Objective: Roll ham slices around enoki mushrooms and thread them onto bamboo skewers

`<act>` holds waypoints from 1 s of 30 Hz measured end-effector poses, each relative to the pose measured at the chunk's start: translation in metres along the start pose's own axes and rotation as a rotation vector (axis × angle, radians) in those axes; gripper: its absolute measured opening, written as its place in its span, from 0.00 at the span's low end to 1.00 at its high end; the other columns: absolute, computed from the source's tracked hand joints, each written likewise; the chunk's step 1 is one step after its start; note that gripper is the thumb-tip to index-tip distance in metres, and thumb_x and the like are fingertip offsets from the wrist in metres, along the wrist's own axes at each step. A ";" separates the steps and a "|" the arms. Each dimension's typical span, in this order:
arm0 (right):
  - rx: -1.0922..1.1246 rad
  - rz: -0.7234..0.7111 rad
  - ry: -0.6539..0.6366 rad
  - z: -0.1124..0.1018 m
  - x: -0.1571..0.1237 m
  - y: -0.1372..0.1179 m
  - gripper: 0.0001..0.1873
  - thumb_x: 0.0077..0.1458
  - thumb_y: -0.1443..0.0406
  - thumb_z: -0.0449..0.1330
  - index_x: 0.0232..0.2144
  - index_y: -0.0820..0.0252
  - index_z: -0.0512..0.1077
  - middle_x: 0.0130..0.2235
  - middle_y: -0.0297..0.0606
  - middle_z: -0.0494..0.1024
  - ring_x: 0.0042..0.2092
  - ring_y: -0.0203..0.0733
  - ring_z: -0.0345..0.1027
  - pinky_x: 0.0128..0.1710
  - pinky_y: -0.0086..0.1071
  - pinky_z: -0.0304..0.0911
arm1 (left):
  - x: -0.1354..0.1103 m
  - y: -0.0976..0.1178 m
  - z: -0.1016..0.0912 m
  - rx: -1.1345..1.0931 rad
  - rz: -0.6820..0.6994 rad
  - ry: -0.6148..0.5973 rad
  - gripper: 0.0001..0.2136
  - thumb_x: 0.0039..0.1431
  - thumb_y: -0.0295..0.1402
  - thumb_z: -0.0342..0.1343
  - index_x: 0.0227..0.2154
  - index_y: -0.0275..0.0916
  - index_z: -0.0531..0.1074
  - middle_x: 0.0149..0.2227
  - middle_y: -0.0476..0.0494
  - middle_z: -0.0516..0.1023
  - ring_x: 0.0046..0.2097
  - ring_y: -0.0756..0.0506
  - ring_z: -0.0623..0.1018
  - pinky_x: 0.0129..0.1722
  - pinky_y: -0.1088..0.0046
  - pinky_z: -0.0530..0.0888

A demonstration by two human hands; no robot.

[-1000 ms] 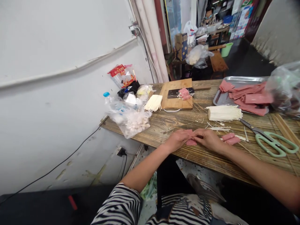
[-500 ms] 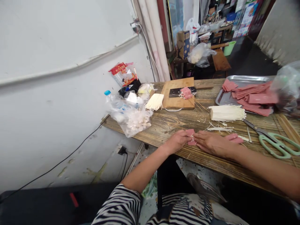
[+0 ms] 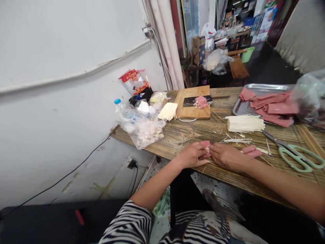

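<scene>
A pink meat slice [image 3: 206, 143] with a few white enoki strands across it lies on the wooden table near its front edge. My left hand [image 3: 191, 156] closes on its left side, with the thumb stretched out along the table. My right hand [image 3: 227, 157] presses its fingers together on the right side of the slice and the strands. Just beyond the right wrist are finished pink meat rolls [image 3: 251, 151] with enoki ends poking out. Loose enoki strands [image 3: 236, 139] and an enoki bunch [image 3: 245, 123] lie behind the right hand.
Green-handled scissors [image 3: 296, 156] lie at the right. A metal tray [image 3: 237, 107] holds more pink slices. Skewered rolls [image 3: 201, 102] rest on a dark block on the cutting board [image 3: 194, 113]. Plastic bags [image 3: 142, 130] and another enoki bunch [image 3: 168, 111] sit left. A person [image 3: 228, 20] sits far behind.
My left thumb has stretched out away from the slice, towards the table's front edge. My right fingers have shifted slightly over the enoki strands. The camera view has moved a little.
</scene>
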State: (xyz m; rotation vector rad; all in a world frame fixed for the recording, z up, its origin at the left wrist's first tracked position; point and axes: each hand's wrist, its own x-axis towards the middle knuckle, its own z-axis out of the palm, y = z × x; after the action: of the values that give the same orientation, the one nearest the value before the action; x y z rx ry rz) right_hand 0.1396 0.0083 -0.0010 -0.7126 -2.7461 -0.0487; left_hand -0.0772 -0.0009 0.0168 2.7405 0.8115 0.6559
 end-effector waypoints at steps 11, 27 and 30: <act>0.572 0.381 0.149 -0.009 0.010 -0.002 0.16 0.60 0.57 0.53 0.32 0.57 0.78 0.36 0.41 0.80 0.38 0.43 0.71 0.41 0.36 0.65 | -0.001 -0.001 0.010 -0.068 -0.154 0.090 0.12 0.66 0.35 0.48 0.39 0.39 0.78 0.37 0.41 0.81 0.41 0.46 0.78 0.46 0.66 0.73; 0.628 0.560 0.105 -0.008 0.018 0.001 0.13 0.55 0.64 0.53 0.36 0.58 0.77 0.38 0.41 0.79 0.38 0.42 0.72 0.40 0.35 0.64 | -0.005 -0.009 0.024 -0.224 -0.339 0.264 0.09 0.62 0.37 0.55 0.36 0.41 0.80 0.32 0.45 0.82 0.34 0.48 0.77 0.41 0.70 0.74; 0.595 0.586 0.082 -0.007 0.019 0.002 0.11 0.54 0.65 0.54 0.33 0.59 0.76 0.36 0.41 0.79 0.36 0.42 0.71 0.38 0.35 0.64 | -0.005 -0.012 0.025 -0.226 -0.300 0.292 0.10 0.62 0.37 0.55 0.34 0.39 0.80 0.31 0.44 0.81 0.33 0.48 0.77 0.40 0.70 0.74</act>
State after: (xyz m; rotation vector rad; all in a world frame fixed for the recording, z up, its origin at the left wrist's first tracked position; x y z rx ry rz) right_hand 0.1265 0.0181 0.0117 -1.2351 -2.1800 0.7997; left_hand -0.0751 0.0040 -0.0105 2.2895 1.1071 1.0229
